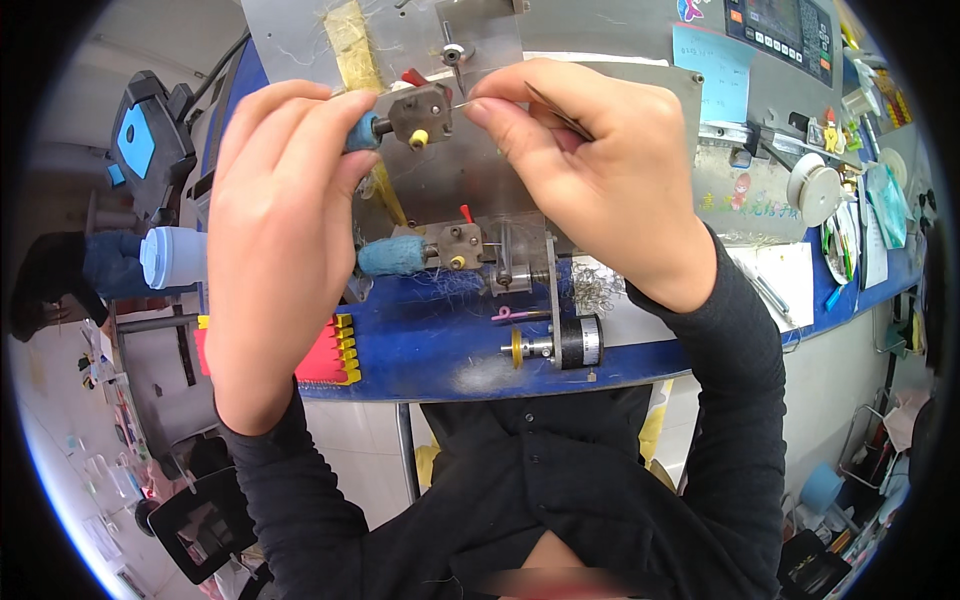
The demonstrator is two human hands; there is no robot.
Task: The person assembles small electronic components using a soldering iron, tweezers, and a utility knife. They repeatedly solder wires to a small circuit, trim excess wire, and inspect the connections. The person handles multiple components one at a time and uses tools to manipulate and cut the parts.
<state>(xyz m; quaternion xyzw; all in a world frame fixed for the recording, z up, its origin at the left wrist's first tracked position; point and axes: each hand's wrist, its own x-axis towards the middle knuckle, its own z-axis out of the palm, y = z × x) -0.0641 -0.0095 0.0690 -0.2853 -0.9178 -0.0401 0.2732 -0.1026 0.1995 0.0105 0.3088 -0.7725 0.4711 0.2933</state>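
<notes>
In the head view, I saw the left hand with its grip closed round the blue-wrapped handle of a small steel clamp, which it held up over the metal plate. A yellow knob and a red lever stuck out of the clamp. Just beside the clamp's right edge, the right hand's grip pinched what looked like a fine wire between thumb and forefinger, with dark tweezers tucked across its fingers. Nearer the person, a second clamp sat close to a black cylinder on the blue counter, with wire scraps lying about. To my mind, the wire could have kinked or snapped if the two hands pulled unevenly; so thin an end could have slipped from the fingertips; and the tweezers, held only loosely, could have dropped or scratched the wire.
</notes>
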